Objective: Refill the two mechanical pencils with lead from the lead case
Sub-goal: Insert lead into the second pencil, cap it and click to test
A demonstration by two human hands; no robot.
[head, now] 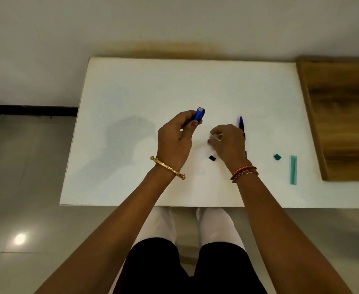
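Note:
My left hand point(175, 136) grips a blue mechanical pencil point(199, 114) with its open back end pointing up and away from me. Just to its right, my right hand point(227, 143) pinches a small pale piece, too small to identify, between the fingertips. A second blue pencil point(241, 122) lies on the white table point(132, 92) behind my right hand, tip pointing away, mostly hidden by the hand. A small black cap point(212, 158) lies on the table below my right fingers. The teal lead case point(293, 169) lies at the right, with its dark green cap point(277, 157) beside it.
A wooden board point(342, 115) sits on the table's right end, close to the lead case. The table's front edge runs just above my knees. Grey tiled floor lies to the left and below, with a wall behind the table.

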